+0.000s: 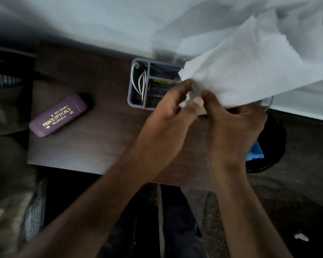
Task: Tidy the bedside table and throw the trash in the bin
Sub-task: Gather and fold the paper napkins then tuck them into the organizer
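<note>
A large white tissue paper sheet (254, 64) hangs in the air above the right side of the dark wooden bedside table (93, 146). My left hand (168, 120) and my right hand (231, 123) both pinch its lower left corner, fingertips close together. Partly hidden behind the sheet and my fingers, a grey plastic organizer (136, 81) sits at the table's back edge with white cables in its left compartment. A purple spectacle case (58, 115) with gold lettering lies on the table's left side. A black bin (268, 146) with a blue item inside stands on the floor just right of the table.
White bedding (101, 21) fills the back of the view. A small white scrap (301, 237) lies on the dark floor at lower right. Olive fabric and a striped cloth (9, 164) sit to the left of the table. My legs show below the table's front edge.
</note>
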### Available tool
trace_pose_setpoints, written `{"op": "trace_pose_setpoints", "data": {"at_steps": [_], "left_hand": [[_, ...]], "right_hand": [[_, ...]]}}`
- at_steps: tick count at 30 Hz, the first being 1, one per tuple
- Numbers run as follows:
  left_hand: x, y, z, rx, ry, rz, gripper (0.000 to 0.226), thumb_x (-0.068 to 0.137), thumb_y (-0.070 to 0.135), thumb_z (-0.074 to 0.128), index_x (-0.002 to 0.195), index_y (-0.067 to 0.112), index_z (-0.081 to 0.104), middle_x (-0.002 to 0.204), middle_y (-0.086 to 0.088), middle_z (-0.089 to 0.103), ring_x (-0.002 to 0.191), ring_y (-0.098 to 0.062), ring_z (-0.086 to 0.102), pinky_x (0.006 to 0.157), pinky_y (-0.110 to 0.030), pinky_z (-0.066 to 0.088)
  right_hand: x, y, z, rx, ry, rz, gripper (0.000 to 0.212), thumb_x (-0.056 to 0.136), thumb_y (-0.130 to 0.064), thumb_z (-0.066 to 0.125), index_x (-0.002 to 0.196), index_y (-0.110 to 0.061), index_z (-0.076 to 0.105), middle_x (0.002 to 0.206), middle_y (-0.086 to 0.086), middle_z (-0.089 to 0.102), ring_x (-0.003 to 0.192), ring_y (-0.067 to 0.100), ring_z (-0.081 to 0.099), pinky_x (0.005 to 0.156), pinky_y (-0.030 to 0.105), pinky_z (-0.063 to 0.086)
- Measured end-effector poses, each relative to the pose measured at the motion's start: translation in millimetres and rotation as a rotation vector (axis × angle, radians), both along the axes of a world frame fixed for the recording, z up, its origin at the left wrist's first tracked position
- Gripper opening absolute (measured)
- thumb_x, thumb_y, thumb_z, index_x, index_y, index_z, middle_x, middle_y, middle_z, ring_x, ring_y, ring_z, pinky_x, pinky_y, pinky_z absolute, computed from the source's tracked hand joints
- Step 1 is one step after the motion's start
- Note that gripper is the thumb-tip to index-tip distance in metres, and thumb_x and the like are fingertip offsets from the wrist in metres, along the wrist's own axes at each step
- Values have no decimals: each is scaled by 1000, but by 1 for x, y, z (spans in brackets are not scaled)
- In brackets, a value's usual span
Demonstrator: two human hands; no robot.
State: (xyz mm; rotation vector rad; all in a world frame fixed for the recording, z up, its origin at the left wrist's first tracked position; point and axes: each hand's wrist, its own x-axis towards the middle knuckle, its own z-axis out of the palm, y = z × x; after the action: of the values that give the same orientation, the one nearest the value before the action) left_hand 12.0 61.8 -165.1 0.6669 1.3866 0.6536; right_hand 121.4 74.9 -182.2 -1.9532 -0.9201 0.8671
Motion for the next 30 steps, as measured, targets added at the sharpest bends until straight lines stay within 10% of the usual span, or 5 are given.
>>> {"op": "trace_pose_setpoints", "data": {"at_steps": [3,8,15,19,30], "left_hand": [[-8,22,-4,-38,1,-55,42,108,36,43,144,21,57,139,6,65,125,-4,61,110,-22,45],[-14,44,-12,-50,78,-103,28,109,31,45,113,19,70,90,14,75,72,15,69,53,1,45],[-24,61,-24,-84,190,-171,37,105,46,49,114,22,75,106,10,80,100,-4,73,98,-27,53],[-31,61,-22,-11,176,-104,30,106,40,49,111,22,73,98,12,80,85,2,73,78,-18,57],[-29,57,-24,-48,-136,122,34,106,38,50,120,14,69,121,-17,73,112,-34,72,102,-48,56]], "right_hand": [[-7,2,-7,-48,-86,-17,10,83,-25,80,74,-24,75,68,-13,74,66,2,74,68,31,61],[-16,-4,-21,-36,-157,-38,13,84,-23,78,82,-11,74,71,-3,74,63,10,72,64,36,60],[-22,6,-39,87,-229,21,16,86,-20,77,89,-4,74,78,7,75,70,18,73,64,36,58],[-23,5,-45,116,-305,44,16,84,-15,77,85,0,71,76,12,73,69,25,70,64,37,54],[-30,-10,-31,68,-275,137,23,82,-27,71,101,-16,65,79,-4,70,73,15,67,67,20,50]]}}
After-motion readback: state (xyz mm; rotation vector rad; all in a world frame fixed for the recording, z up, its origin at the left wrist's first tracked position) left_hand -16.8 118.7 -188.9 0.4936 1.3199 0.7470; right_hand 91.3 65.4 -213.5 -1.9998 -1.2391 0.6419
